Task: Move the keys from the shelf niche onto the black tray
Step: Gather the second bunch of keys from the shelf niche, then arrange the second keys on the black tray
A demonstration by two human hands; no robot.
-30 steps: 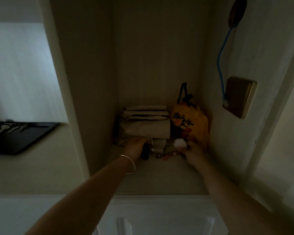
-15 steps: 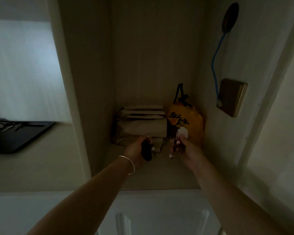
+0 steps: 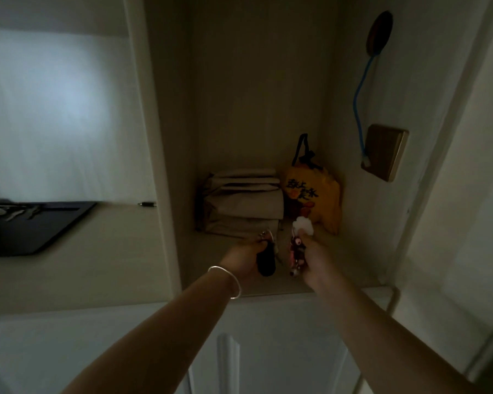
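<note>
Left hand (image 3: 244, 255) grip clenched on dark key fob (image 3: 265, 263); right hand (image 3: 313, 255) clenched on charm keys (image 3: 296, 251), apparently. Risk: dangling charms snag niche edge (image 3: 268, 294) en route to black tray (image 3: 34, 231).

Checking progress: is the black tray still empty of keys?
No: several pale keys already lie on the black tray, left of the niche.

Niche back: folded beige bags (image 3: 242, 200), yellow bag (image 3: 313, 197) beside. Right wall: brass plate (image 3: 384, 152), blue cable (image 3: 360, 103).
</note>
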